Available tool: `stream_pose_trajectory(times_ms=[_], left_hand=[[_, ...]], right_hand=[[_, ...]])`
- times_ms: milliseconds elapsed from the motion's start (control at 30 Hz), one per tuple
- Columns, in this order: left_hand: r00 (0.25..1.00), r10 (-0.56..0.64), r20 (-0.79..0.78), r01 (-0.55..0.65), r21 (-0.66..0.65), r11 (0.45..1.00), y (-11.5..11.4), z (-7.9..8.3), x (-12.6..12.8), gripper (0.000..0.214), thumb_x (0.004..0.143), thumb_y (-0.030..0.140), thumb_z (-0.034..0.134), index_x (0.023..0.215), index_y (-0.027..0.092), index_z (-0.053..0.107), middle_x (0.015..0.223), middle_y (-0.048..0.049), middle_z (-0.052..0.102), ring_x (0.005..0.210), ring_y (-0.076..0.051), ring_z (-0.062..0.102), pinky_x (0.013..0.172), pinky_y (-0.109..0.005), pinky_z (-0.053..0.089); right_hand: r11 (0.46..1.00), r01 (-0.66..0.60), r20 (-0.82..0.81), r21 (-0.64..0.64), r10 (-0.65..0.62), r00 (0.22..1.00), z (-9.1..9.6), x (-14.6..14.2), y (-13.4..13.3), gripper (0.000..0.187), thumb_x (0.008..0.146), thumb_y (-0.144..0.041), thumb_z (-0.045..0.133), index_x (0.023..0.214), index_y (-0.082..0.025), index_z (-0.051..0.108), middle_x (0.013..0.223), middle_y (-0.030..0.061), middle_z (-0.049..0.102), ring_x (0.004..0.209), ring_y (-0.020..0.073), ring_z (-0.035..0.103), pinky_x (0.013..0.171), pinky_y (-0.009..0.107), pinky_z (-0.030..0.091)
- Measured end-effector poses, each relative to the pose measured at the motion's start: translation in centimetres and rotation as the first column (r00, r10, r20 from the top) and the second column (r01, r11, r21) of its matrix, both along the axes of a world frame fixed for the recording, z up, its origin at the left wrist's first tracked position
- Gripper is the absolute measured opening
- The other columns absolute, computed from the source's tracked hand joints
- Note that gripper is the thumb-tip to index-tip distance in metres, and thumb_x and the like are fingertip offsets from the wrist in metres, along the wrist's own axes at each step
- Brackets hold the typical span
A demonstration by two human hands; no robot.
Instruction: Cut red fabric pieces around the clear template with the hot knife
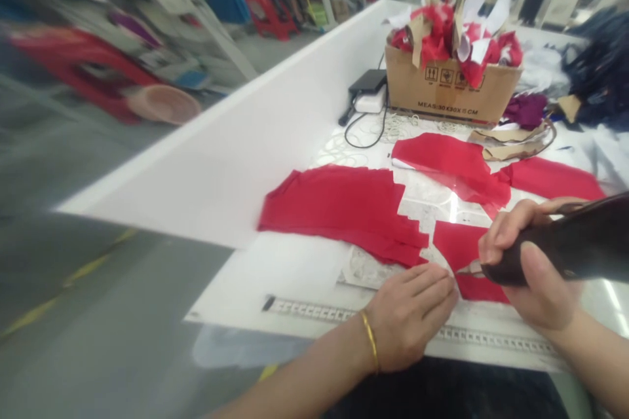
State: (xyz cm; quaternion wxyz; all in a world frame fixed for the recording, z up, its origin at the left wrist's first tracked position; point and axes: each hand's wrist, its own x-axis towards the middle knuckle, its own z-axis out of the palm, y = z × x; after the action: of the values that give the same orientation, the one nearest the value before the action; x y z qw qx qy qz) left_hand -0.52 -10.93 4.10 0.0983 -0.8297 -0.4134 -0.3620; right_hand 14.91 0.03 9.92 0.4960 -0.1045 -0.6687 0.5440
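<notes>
My right hand (535,268) is wrapped round a dark, thick-bodied tool (570,242) with a pointed metal tip; its exact kind is unclear. The tip rests over a red fabric piece (457,239) near the table's front edge. My left hand (413,314), with a gold bangle on the wrist, has its fingers pressed together at that piece's left edge. The fingertips are partly hidden, and they appear to pinch the cloth. Just beyond my left hand lies a fanned stack of red fabric pieces (339,206).
A tape measure (314,311) runs along the table's front edge. More red cloth (442,160) lies farther back, before a cardboard box (447,91) stuffed with scraps. A black device (368,82) with a cable stands beside a white side panel (236,157). Dark cloth (602,69) is heaped at right.
</notes>
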Motion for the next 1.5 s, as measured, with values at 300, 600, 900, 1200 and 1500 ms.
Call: stream_pose_trajectory(times_ms=[300, 600, 900, 1200, 1500], left_hand=[[1.000, -0.005, 0.002, 0.005, -0.019, 1.000, 0.0, -0.1, -0.1, 0.030, 0.096, 0.003, 0.038, 0.106, 0.006, 0.066, 0.095, -0.0144, 0.074, 0.098, -0.021, 0.071, 0.091, -0.036, 0.060], [0.984, 0.036, -0.173, -0.046, -0.056, 0.997, 1.8, -0.1, 1.6, 0.031, 0.099, 0.005, 0.038, 0.112, 0.005, 0.067, 0.115, -0.0181, 0.071, 0.114, -0.025, 0.066, 0.102, -0.041, 0.057], [0.978, 0.100, -0.185, -0.096, 0.033, 0.995, 4.3, 0.0, 1.9, 0.020, 0.102, 0.013, 0.049, 0.103, 0.006, 0.067, 0.106, -0.0166, 0.073, 0.105, -0.025, 0.070, 0.093, -0.039, 0.063], [0.979, 0.110, -0.170, -0.107, 0.023, 0.994, 4.5, -0.1, 2.3, 0.024, 0.103, 0.012, 0.045, 0.097, 0.006, 0.068, 0.097, -0.0144, 0.072, 0.093, -0.023, 0.071, 0.085, -0.037, 0.064], [0.972, 0.125, -0.200, -0.122, 0.027, 0.992, 4.5, -0.1, 2.4, 0.025, 0.102, 0.010, 0.044, 0.098, 0.007, 0.068, 0.096, -0.0132, 0.072, 0.093, -0.023, 0.070, 0.085, -0.036, 0.063]], right_hand=[[0.998, 0.063, 0.001, -0.006, -0.063, 0.998, -0.6, 0.0, -0.2, 0.010, 0.095, -0.028, 0.064, 0.100, -0.028, 0.056, 0.074, -0.0045, 0.058, 0.058, 0.0126, 0.060, 0.054, 0.029, 0.055], [0.976, 0.218, -0.157, 0.021, -0.213, 0.964, -0.4, -1.7, 3.6, 0.006, 0.094, -0.026, 0.065, 0.095, -0.025, 0.060, 0.069, -0.0049, 0.061, 0.056, 0.0126, 0.059, 0.053, 0.028, 0.052], [0.949, 0.315, -0.117, -0.004, -0.314, 0.942, -1.4, -3.1, 5.3, 0.019, 0.092, -0.036, 0.067, 0.085, -0.023, 0.056, 0.063, -0.0040, 0.060, 0.052, 0.0134, 0.058, 0.050, 0.028, 0.053], [0.950, 0.311, -0.118, 0.007, -0.308, 0.944, -1.3, -3.0, 5.3, 0.025, 0.093, -0.034, 0.066, 0.073, -0.021, 0.060, 0.061, -0.0017, 0.060, 0.051, 0.0131, 0.056, 0.048, 0.027, 0.050], [0.931, 0.363, -0.122, 0.046, -0.355, 0.927, -1.3, 0.1, 6.1, 0.018, 0.093, -0.031, 0.066, 0.078, -0.022, 0.063, 0.065, -0.0026, 0.061, 0.056, 0.0133, 0.057, 0.050, 0.027, 0.052]])
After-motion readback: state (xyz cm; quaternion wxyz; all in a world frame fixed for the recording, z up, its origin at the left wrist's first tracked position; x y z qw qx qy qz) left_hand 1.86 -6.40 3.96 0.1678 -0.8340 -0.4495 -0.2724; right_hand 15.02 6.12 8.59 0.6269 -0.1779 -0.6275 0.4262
